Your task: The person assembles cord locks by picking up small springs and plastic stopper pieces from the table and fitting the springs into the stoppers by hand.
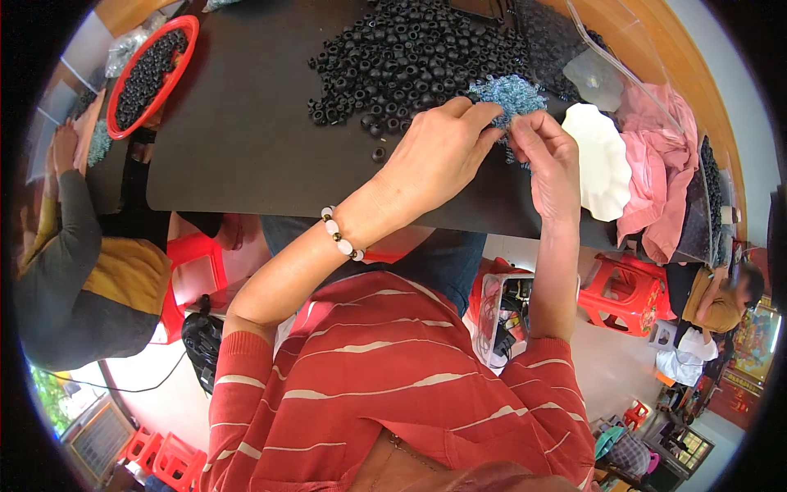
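Note:
A pile of small pale-blue coiled pieces (510,94), like tiny springs, lies on the dark table just beyond my fingers. My left hand (430,156), with a beaded bracelet on its wrist, reaches to the pile's near edge, thumb and fingers closed. Beside it my right hand (548,160) pinches with thumb and forefinger, almost touching the left fingertips. What either hand grips is too small or hidden to make out. Spread behind them is a big heap of black round pieces with holes (393,70). One loose black piece (378,154) rests nearer my left wrist.
A white scalloped dish (598,164) lies right of my right hand, with a pink cloth (656,156) beyond it. A clear panel (639,70) borders the table at the right. A red basin (191,49) of black pieces stands at far left, near another person's arm (70,213).

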Motion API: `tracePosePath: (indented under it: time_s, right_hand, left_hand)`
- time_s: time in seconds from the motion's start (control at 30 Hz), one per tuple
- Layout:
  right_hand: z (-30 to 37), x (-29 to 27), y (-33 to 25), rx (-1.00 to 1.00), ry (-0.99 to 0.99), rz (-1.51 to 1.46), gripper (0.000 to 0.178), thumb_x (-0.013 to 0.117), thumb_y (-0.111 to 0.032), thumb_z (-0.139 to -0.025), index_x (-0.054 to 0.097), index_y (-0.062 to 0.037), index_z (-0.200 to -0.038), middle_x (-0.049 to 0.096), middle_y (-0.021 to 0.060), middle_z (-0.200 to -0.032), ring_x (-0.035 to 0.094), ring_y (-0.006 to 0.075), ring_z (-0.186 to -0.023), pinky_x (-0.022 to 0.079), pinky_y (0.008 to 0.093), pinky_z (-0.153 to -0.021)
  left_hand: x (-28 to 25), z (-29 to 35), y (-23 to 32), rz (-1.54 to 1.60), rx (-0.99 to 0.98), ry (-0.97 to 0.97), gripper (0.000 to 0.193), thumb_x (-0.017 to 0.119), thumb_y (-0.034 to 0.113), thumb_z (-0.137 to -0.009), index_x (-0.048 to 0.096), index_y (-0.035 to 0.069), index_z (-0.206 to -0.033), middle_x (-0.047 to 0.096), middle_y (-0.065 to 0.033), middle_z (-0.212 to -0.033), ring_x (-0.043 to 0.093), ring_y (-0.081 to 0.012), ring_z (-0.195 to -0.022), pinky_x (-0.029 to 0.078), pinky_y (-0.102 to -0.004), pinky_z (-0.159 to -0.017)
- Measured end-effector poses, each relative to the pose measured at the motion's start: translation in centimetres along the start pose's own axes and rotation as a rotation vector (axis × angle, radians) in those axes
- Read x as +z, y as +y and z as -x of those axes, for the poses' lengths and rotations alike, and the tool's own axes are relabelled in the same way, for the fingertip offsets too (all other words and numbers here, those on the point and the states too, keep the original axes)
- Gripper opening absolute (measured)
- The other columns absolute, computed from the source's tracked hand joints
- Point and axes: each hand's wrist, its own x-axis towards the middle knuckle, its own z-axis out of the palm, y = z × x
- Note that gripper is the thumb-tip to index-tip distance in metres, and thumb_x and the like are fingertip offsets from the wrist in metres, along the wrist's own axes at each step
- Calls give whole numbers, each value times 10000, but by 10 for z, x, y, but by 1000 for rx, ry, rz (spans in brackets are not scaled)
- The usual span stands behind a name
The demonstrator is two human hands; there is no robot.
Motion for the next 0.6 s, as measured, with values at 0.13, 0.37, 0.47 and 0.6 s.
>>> tracePosePath:
  time_s: [0.13,0.37,0.47,0.6]
  right_hand:
    - [0,3,-1,-33,-5,-2,167,669,-186,-889,627,-37,-826,573,-30,-737,448,18,-654,330,176,-588]
    - [-2,1,2,-8,-34,51,182,665,-196,-896,630,-26,-843,575,-34,-747,459,16,-668,349,174,-591]
    - [-1,2,1,-57,-15,94,171,667,-185,-895,630,-22,-861,578,-40,-755,465,14,-672,360,173,-592]
    - [-1,0,3,-108,-8,114,131,654,-144,-898,624,-16,-898,589,-37,-777,481,21,-689,384,169,-618]
  left_hand:
    - [-1,0,2,-46,76,-61,170,643,79,-834,628,9,-989,603,-164,-799,609,-361,-697,499,-395,-596]
    - [0,-3,-1,-75,100,-163,107,593,80,-856,604,-16,-902,580,-175,-753,576,-375,-669,474,-426,-592]
    - [2,-7,-2,1,98,-165,119,583,79,-859,606,-37,-846,566,-179,-709,559,-378,-654,460,-420,-583]
    - [-4,-13,2,51,67,-210,155,573,78,-862,608,-55,-791,569,-172,-669,576,-345,-623,456,-394,-570]
